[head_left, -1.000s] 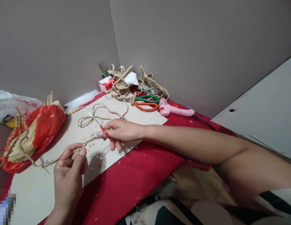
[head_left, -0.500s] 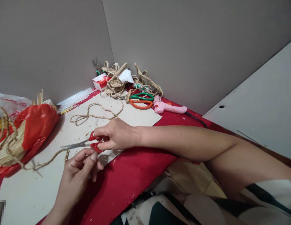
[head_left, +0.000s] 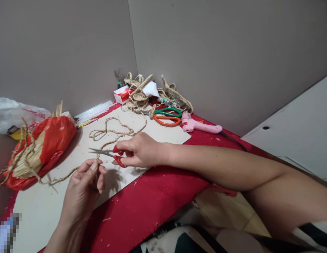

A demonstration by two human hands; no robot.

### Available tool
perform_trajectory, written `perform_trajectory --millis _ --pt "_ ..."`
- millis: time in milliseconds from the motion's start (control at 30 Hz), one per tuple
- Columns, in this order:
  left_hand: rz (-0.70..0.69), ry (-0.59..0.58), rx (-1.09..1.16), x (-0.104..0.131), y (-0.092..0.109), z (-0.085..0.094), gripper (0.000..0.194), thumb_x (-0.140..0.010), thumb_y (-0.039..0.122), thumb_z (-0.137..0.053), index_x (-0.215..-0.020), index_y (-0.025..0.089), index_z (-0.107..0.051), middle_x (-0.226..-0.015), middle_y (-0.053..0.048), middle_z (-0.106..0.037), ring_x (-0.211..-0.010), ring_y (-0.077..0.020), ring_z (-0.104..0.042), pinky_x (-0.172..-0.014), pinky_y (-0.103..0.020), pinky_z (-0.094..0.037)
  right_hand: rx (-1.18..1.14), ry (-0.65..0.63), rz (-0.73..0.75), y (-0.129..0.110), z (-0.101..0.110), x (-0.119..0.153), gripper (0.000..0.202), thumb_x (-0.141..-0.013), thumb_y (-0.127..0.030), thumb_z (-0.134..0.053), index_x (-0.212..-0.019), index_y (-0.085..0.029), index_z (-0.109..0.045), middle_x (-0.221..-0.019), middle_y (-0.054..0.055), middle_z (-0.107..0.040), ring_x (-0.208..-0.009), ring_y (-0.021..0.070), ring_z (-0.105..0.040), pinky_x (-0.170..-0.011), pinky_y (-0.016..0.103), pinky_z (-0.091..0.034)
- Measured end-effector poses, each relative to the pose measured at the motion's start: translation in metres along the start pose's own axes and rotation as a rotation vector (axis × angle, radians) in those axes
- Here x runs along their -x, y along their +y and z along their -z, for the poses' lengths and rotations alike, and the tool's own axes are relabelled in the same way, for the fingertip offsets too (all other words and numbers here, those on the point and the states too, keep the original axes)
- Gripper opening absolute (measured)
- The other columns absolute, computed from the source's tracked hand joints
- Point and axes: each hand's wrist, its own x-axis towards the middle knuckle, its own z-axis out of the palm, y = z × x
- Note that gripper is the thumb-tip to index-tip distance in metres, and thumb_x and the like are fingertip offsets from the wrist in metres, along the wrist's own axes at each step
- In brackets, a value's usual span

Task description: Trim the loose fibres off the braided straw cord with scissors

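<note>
Scissors [head_left: 107, 152] at the rope [head_left: 108, 143]

Your left hand [head_left: 83, 182] has the rope pinched between thumb and forefinger, the other fingers curled loosely below. From that pinch the rope rises to the scissors, then runs on to loose loops lying on the pale board [head_left: 34, 218]. Your right hand [head_left: 142, 151] is closed around the red handles of the scissors, and the blades lie across the rope, just above your left fingertips. The blades look slightly apart, but at this size you can't be sure whether they bite into the strands.

The board sits on a red cloth [head_left: 132, 203]. To the left of your left hand, a red bag [head_left: 59, 135] holds pale straw [head_left: 30, 160]. Toward the corner, a heap of rope [head_left: 138, 100] lies beside a small red-and-white box [head_left: 121, 95]. Nearer you are bigger scissors [head_left: 167, 123] with green and orange handles, and just beside them a pink glue gun [head_left: 203, 127].
</note>
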Motion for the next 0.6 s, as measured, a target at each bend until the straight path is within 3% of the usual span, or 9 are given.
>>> perform_trajectory --millis 133,233,400,600 --pt "0.05 0.038 0.035 -0.002 0.002 0.003 0.025 -0.066 0.03 -0.077 -0.081 0.019 -0.06 -0.062 0.003 -0.057 -0.039 -0.0059 -0.04 -0.032 -0.017 -0.033 0.273 -0.128 0.002 -0.003 -0.001 0.002 0.035 -0.083 -0.048 -0.051 -0.096 -0.02 -0.066 -0.067 0.002 -0.069 -0.061 0.0132 -0.058 -0.054 0.024 -0.025" --pt "0.047 0.004 0.093 -0.002 0.003 0.006 0.024 -0.063 0.026 -0.078 -0.08 0.018 -0.063 -0.065 0.002 -0.057 -0.042 -0.0058 -0.041 -0.034 -0.017 -0.036 0.388 -0.173 -0.007 -0.003 0.0 0.001 0.044 -0.084 -0.054 -0.045 -0.099 -0.018 -0.065 -0.07 0.006 -0.07 -0.064 0.0162 -0.06 -0.054 0.026 -0.024" --pt "0.06 -0.05 0.176 -0.003 0.003 0.011 0.018 -0.065 0.018 -0.076 -0.08 0.015 -0.066 -0.07 0.0 -0.059 -0.046 -0.0044 -0.042 -0.037 -0.015 -0.038 0.431 -0.215 -0.016 -0.005 0.005 0.0 0.045 -0.083 -0.056 -0.045 -0.095 -0.018 -0.065 -0.072 0.007 -0.071 -0.066 0.0183 -0.062 -0.054 0.026 -0.025" --pt "0.064 0.035 0.165 -0.007 -0.001 0.011 0.025 -0.064 0.017 -0.079 -0.085 0.019 -0.067 -0.068 0.001 -0.062 -0.046 -0.0057 -0.046 -0.039 -0.015 -0.041 0.48 -0.27 -0.012 -0.011 0.01 0.002 0.047 -0.084 -0.056 -0.044 -0.098 -0.017 -0.065 -0.069 0.009 -0.07 -0.065 0.0198 -0.063 -0.054 0.026 -0.028"
